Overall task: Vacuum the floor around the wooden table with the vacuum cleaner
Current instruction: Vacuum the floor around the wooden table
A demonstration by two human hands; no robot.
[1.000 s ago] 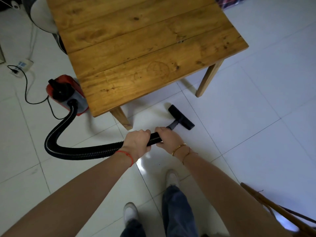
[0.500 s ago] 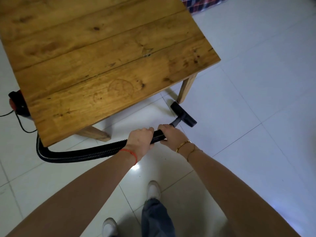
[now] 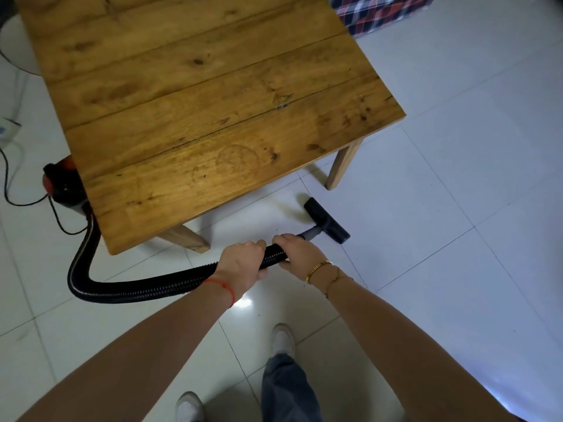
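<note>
Nearest: two white shoes (image 3: pixel 283 338) on glossy white floor tiles (image 3: pixel 457 269), blue-grey trouser leg (image 3: pixel 289 388) over the forward one, second shoe at bottom edge. Two bare forearms reaching forward from bottom corners. Left hand (image 3: pixel 240 263), red string bracelet (image 3: pixel 224 286) at wrist, fingers curled round ribbed black vacuum hose (image 3: pixel 146 287). Right hand (image 3: pixel 297 254), two thin gold bangles (image 3: pixel 320 268) at wrist, gripping same hose just ahead of left, close to the grey tube end (image 3: pixel 310 233). Hands near each other, short stretch of hose visible between them, both clamped on hose. Beyond right hand: flat black floor nozzle (image 3: pixel 327 220) down on tile, just outside near right corner of table, near light wooden table leg (image 3: pixel 342 167) but apart from it. Behind left hand: hose looping left along floor, then bending up toward red-and-black vacuum cleaner body (image 3: pixel 62 187), mostly hidden under left edge of table. Thin black power cord (image 3: pixel 18 202) trailing left from body across tile. Second table leg (image 3: pixel 185 239) just left of left hand. Above all this: planked wooden table (image 3: pixel 198 102), honey-brown top with knots and a faint ring mark near front edge. Far left: white power strip (image 3: pixel 7 130) at frame edge, pale round object (image 3: pixel 15 44) partly hidden behind table, cannot tell what. Far right top: red, white and navy plaid fabric (image 3: pixel 374 10) on floor past table corner.
</note>
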